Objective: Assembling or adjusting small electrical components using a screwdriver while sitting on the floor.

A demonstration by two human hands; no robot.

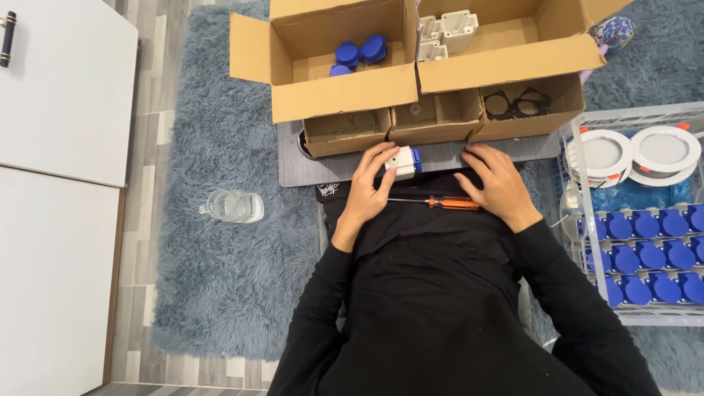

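Observation:
My left hand [369, 185] grips a small white and blue socket part [404, 161] at the near edge of a grey mat [293, 165]. My right hand [494, 183] rests palm down on my black-clothed lap, fingers spread, just right of an orange-handled screwdriver [451, 202] that lies across the lap. Its fingertips touch the mat's near edge. Both sleeves are black.
Two open cardboard boxes stand beyond the mat: one [323, 70] holds blue parts [359, 53], the other [513, 44] white housings [447, 33]. Three small trays [436, 121] hold screws and black rings. A white basket [645, 220] with blue caps is at right. A clear glass jar [233, 206] lies on the rug.

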